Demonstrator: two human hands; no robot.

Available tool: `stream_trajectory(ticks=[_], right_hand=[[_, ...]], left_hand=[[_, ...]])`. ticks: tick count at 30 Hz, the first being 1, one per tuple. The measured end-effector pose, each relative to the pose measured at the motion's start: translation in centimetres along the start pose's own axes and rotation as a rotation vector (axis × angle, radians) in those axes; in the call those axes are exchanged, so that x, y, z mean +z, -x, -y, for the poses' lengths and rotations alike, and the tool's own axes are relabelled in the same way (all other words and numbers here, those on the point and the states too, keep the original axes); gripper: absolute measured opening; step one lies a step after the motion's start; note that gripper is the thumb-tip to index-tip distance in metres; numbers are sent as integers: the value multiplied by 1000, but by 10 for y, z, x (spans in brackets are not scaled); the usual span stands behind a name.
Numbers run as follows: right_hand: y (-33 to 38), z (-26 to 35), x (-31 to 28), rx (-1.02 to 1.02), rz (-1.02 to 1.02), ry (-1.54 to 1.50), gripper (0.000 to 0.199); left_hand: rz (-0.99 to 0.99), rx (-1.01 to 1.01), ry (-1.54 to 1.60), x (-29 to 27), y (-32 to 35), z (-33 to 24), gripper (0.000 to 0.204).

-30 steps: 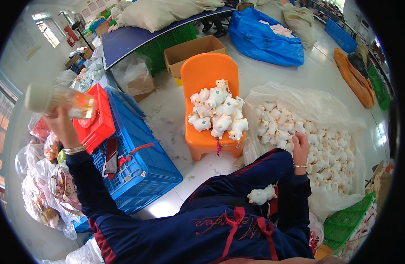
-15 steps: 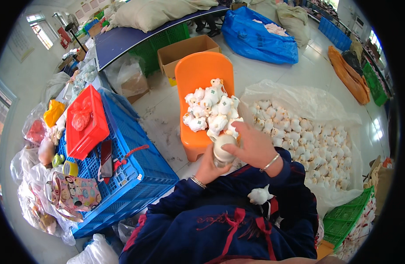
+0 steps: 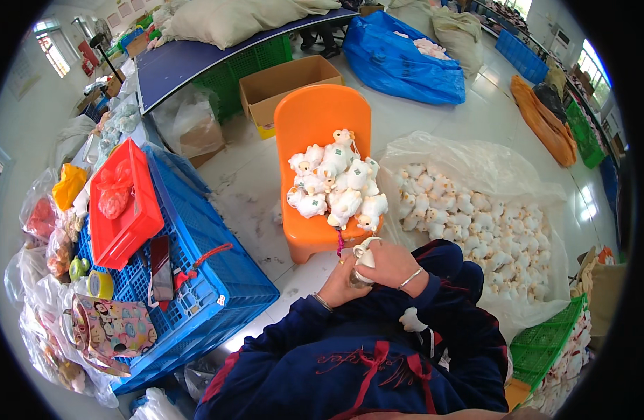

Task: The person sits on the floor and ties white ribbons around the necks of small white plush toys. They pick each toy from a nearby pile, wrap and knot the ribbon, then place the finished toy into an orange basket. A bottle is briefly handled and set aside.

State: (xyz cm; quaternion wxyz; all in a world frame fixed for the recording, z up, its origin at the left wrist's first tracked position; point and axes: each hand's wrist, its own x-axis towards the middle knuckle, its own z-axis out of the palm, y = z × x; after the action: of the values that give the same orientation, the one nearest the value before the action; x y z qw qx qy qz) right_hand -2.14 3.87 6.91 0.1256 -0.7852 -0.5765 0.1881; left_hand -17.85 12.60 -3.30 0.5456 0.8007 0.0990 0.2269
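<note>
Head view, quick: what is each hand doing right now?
Left hand: closed, holding the bottle by its lower part.
Right hand: closed on the bottle's cream lid; some fingertips hidden.

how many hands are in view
2: the left hand holding the bottle, the right hand at its pale top. Someone else's could be hidden, as legs show behind the table.

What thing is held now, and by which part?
A clear cylindrical bottle with a cream lid: left hand around its body, right hand on the lid.
</note>
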Motion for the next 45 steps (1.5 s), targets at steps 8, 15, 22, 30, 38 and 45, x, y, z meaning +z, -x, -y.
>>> stream_trajectory(ticks=[8, 15, 22, 30, 38, 45], right_hand=[[9, -5, -30, -290, 209, -66, 59], [10, -19, -28, -439, -21, -198, 66], [5, 1, -35, 86, 119, -6, 58], [-1, -13, -35, -89, 159, -33, 51], [-2, -29, -80, -252, 132, -233, 58], [-2, -83, -79, 58, -136, -291, 58]], left_hand=[[163, -152, 284, -5, -1, 11, 76], [-27, 214, 120, 10, -8, 29, 84], [52, -4, 22, 6, -19, 11, 82], [-119, 155, -56, 14, -21, 18, 79], [-69, 37, -36, 0, -16, 21, 79], [103, -16, 111, -31, -16, 9, 96]])
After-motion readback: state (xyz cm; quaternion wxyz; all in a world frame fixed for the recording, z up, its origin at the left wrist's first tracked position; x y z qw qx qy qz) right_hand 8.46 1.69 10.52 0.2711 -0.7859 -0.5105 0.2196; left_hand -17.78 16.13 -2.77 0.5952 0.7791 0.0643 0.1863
